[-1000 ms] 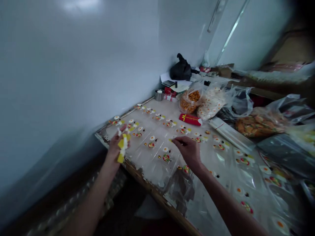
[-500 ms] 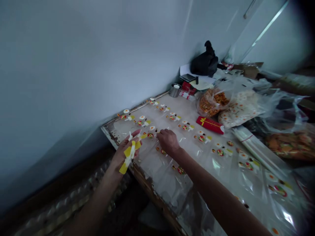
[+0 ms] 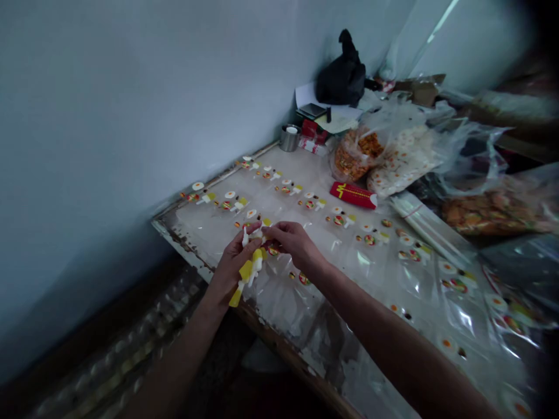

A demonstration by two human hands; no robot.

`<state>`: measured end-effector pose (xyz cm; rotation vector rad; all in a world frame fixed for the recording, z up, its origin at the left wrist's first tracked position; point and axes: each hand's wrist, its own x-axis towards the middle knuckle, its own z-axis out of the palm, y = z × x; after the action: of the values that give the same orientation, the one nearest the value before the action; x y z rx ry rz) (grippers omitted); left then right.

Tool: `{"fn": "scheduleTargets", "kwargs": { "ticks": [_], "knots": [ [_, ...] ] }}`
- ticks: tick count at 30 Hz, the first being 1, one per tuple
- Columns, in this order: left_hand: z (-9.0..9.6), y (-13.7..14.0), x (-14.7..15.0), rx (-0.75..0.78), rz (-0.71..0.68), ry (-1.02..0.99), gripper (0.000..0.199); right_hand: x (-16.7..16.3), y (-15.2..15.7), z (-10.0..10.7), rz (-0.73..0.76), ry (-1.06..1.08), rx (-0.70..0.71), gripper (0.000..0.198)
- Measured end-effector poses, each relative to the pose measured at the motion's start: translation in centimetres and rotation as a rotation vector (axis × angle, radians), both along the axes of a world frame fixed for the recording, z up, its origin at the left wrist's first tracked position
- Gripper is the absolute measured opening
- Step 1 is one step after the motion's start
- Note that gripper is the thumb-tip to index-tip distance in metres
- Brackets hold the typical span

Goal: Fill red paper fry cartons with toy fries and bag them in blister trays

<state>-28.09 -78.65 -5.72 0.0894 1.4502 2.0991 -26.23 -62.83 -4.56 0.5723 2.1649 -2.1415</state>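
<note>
My left hand (image 3: 236,259) is closed around a bunch of small yellow-and-white plastic pieces (image 3: 247,270), which stick out past the fingers and hang over the palm. Against that bunch, my right hand (image 3: 288,238) pinches with thumb and fingertips at a white piece; the exact grip is partly hidden. Beneath both hands, clear plastic bags (image 3: 279,302) lie flat in rows over the table. Small groups of toy pieces rest on them: a fried egg (image 3: 229,195), a round multicoloured disc (image 3: 310,205), tiny brown bits and a yellow-and-white piece (image 3: 239,204).
A red carton (image 3: 353,195) lies mid-table beside knotted bags of orange pieces (image 3: 353,154) and egg pieces (image 3: 402,163). A metal cup (image 3: 290,138) stands near the wall, before a black bag (image 3: 340,78). The worn table edge (image 3: 183,244) runs along the left.
My right hand has come back from over the bags to meet the left hand at the bunch. The view has shifted, so the table sits further left and higher.
</note>
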Motion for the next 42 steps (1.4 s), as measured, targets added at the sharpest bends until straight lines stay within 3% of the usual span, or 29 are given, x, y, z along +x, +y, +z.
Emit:
{"fn": "scheduleTargets", "kwargs": {
  "ticks": [2,6,10,14,18,22,26,28,32,34,39,42],
  "knots": [
    [-0.4,0.9,0.5,0.015,0.018,-0.035,0.068,0.7,1.4,0.8,-0.061,0.003,-0.031,0.026],
    [-1.3,1.4,0.5,0.020,0.008,-0.143,0.060,2.9,6.3,2.3,-0.079,0.065,0.080,0.023],
    [-1.5,1.0,0.4,0.030,-0.027,-0.197,0.058,4.3,9.6,1.5,0.003,-0.024,0.089,0.025],
    [-1.8,0.7,0.5,0.063,-0.027,-0.173,0.059,3.2,8.7,-1.4,-0.021,-0.080,-0.036,0.038],
    [-2.2,0.6,0.6,0.025,-0.053,-0.181,0.054,1.9,7.3,-3.7,-0.102,-0.005,0.025,0.040],
    [-2.0,1.0,0.9,0.000,-0.080,-0.180,0.055,2.2,6.8,-3.9,-0.252,0.072,-0.067,0.039],
    [-1.6,1.5,0.9,0.037,-0.066,-0.160,0.053,2.9,6.5,-3.4,-0.225,-0.008,-0.156,0.030],
    [-1.7,1.6,0.8,0.047,-0.043,-0.145,0.053,3.2,6.3,-3.5,-0.167,-0.028,-0.011,0.021],
    [-2.0,2.2,1.0,-0.007,-0.073,-0.129,0.055,3.3,6.4,-3.8,-0.119,0.053,0.584,0.017],
    [-1.8,2.6,1.3,-0.031,-0.090,-0.120,0.057,3.1,6.5,-3.9,-0.070,0.087,0.778,0.013],
    [-1.1,3.7,2.3,-0.084,-0.117,-0.092,0.068,2.3,6.9,-4.2,0.088,0.082,1.020,0.014],
    [-1.2,3.6,2.6,-0.094,-0.114,-0.102,0.066,2.2,7.4,-4.2,0.139,0.105,1.074,0.017]
  ]
}}
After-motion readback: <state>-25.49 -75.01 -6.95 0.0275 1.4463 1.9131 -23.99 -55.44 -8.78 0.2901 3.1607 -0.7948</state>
